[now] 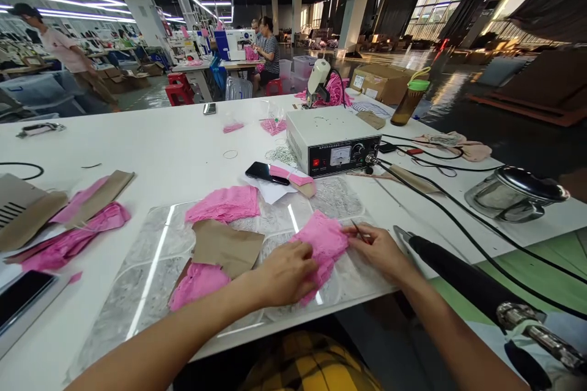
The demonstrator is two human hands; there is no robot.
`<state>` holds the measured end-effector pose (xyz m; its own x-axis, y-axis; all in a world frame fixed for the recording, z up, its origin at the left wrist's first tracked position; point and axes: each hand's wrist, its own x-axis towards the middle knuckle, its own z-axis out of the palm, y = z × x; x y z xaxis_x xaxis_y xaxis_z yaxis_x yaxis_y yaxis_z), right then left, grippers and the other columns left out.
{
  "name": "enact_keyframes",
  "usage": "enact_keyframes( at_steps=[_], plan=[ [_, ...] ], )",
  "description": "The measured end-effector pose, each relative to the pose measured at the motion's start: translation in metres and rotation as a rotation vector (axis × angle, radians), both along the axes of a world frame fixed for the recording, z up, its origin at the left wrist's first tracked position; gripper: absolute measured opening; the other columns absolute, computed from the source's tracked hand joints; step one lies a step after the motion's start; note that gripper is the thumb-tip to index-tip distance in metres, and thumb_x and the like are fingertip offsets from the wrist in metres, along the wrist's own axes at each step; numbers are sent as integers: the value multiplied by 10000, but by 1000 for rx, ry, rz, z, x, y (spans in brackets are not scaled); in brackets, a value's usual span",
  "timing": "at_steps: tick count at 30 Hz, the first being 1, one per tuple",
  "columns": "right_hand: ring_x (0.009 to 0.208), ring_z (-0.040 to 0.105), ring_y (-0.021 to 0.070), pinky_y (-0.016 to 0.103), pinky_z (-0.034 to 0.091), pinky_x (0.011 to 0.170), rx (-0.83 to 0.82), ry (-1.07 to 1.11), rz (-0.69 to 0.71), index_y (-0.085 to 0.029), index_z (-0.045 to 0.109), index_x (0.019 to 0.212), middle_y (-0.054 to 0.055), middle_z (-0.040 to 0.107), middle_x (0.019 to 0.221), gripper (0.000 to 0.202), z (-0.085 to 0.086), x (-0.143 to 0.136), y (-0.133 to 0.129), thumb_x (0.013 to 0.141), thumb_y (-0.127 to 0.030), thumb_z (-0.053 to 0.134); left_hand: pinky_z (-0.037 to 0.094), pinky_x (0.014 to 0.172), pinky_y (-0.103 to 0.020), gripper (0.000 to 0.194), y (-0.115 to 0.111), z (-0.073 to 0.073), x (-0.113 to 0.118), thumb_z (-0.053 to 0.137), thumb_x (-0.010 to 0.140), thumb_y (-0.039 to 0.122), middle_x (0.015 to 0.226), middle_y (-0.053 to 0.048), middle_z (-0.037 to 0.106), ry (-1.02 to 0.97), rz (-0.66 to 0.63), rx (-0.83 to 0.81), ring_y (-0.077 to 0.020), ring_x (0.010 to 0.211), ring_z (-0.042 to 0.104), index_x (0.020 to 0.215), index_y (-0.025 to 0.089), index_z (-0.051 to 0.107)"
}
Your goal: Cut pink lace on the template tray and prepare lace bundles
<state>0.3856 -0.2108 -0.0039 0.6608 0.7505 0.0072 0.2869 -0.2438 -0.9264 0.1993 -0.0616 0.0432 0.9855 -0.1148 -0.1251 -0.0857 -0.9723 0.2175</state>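
Observation:
My left hand [290, 274] lies over a crinkled pink fabric piece [326, 243], its fingers curled down onto the cloth. At that fabric's right edge, my right hand [376, 250] is closed around a thin dark pointed tool [360, 232]; its exact kind is too small to tell. Left of my hands, a brown paper pattern piece [224, 245] partly covers a second pink piece [202, 284]. Behind it sits a pink fabric stack [225, 203]. All of these rest on a clear, glossy marbled mat [153, 256].
A white control box [332, 134] with cables stands behind the mat, near a black phone [266, 172]. On the right are a black handheld tool [458, 275], a lidded glass mug [509, 195] and a brown bottle [409, 104]. More pink fabric [87, 232] lies left.

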Motion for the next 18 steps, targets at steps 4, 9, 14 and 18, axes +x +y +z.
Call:
enact_keyframes(
  at_steps=[4,9,14,18],
  plan=[
    [541,392,85,236,366,526,15,-22,-103,-156,697,1001,15,539,783,405,-1,12,20,684,-383,585,457,767,-254,230,5,2,-11,571,822,259,1034,-59,553,10,48,-70,-164,882,558,1037,186,607],
    [666,506,142,274,403,613,-30,-156,-64,-143,702,958,54,573,836,395,5,20,29,712,-411,548,469,716,-254,218,6,7,-7,446,896,243,960,-62,575,-83,66,-65,-153,804,567,1002,186,627],
    [616,509,150,281,388,617,-113,-333,57,-177,670,650,17,560,667,148,7,18,43,659,-317,622,450,878,-395,291,12,-3,9,415,934,271,1244,-110,528,-230,99,35,-237,1064,540,1176,220,567],
    [718,529,168,291,393,682,-100,-465,8,-179,657,742,41,572,800,169,9,17,63,745,-279,520,442,876,-449,312,15,-10,1,426,929,265,1262,-149,526,-197,165,167,-266,1048,560,1209,195,545]
  ],
)
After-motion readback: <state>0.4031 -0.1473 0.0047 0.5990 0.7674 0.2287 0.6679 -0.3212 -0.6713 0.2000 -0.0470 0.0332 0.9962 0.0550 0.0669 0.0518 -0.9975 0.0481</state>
